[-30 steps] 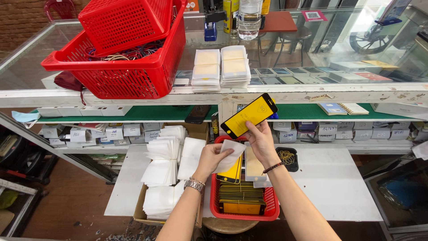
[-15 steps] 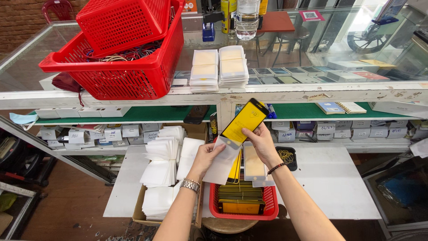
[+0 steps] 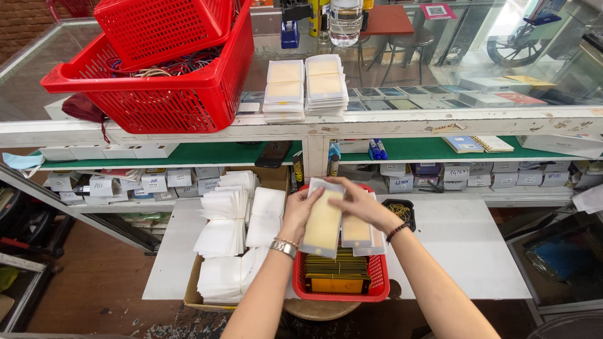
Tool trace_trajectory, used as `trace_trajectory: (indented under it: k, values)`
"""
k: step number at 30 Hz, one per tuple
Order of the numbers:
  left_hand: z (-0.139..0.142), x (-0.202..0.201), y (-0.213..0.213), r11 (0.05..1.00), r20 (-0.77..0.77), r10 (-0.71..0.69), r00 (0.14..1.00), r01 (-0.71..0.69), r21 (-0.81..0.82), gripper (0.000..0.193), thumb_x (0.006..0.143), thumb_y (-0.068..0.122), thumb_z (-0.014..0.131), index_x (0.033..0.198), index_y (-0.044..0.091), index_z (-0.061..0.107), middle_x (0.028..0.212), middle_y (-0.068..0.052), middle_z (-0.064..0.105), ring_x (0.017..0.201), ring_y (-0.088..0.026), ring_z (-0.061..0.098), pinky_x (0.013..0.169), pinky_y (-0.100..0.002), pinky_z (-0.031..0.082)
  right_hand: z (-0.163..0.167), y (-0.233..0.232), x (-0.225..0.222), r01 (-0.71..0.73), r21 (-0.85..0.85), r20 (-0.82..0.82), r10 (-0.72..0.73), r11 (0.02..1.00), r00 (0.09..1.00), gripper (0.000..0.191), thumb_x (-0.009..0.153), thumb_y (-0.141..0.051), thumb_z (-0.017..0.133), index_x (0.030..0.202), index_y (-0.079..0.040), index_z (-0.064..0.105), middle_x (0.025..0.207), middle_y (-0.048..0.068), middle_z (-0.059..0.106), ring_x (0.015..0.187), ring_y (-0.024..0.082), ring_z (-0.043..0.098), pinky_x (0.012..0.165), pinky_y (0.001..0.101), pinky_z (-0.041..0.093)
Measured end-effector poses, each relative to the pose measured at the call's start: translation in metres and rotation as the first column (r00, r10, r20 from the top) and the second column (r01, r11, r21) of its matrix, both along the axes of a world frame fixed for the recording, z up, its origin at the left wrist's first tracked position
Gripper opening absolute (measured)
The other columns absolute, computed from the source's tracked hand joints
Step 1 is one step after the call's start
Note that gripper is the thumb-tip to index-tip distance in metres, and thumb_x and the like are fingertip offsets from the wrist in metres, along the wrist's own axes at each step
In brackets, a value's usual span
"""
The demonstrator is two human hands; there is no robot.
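Observation:
Both of my hands hold one white paper sleeve (image 3: 323, 223) with a yellow glass panel inside it, above a small red basket (image 3: 379, 275). My left hand (image 3: 300, 210) grips the sleeve's left edge and top. My right hand (image 3: 359, 202) lies over its upper right corner. The basket holds a row of yellow panels (image 3: 337, 271) standing on edge and two more filled sleeves (image 3: 358, 232) leaning at the back.
Stacks of empty white sleeves (image 3: 226, 220) fill a cardboard box (image 3: 193, 290) to the left. Two piles of filled sleeves (image 3: 306, 86) and a large red basket (image 3: 157, 88) sit on the glass counter above. A white shelf (image 3: 461, 242) extends right.
The yellow panel, held up bare in my right hand a second ago, has come down and now sits inside the white sleeve held by both hands.

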State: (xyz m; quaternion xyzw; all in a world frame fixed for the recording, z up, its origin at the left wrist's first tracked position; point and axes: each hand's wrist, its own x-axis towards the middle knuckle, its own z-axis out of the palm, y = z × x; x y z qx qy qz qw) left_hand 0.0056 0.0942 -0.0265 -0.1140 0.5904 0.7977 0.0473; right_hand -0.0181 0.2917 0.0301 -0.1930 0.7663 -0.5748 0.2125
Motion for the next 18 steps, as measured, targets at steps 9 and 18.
trace_trajectory:
  k: [9, 18]
  values:
    - [-0.019, 0.003, -0.052, -0.006, -0.308, 0.085, 0.947, -0.309, -0.951, 0.046, 0.087, 0.036, 0.075, 0.120, 0.004, 0.068, 0.113, -0.025, 0.070, 0.107, -0.036, 0.066, 0.092, -0.047, 0.052, -0.093, 0.038, -0.013, 0.538, 0.501, -0.631, -0.139, 0.678, 0.763, 0.060, 0.077, -0.015, 0.078, 0.132, -0.014, 0.055, 0.119, 0.020, 0.062, 0.112, 0.038, 0.063, 0.095, 0.0452, 0.054]
    - [-0.031, 0.028, -0.096, -0.008, -0.004, 0.218, 0.976, -0.003, -1.000, 0.061, 0.082, 0.027, 0.082, 0.128, -0.002, 0.053, 0.118, -0.019, 0.067, 0.109, -0.035, 0.067, 0.089, -0.044, 0.057, -0.102, -0.061, 0.028, 0.302, 0.779, -0.336, -0.040, 0.549, 0.941, 0.087, 0.092, -0.058, 0.067, 0.152, -0.003, 0.034, 0.116, 0.018, 0.066, 0.103, 0.035, 0.069, 0.085, 0.0438, 0.058]
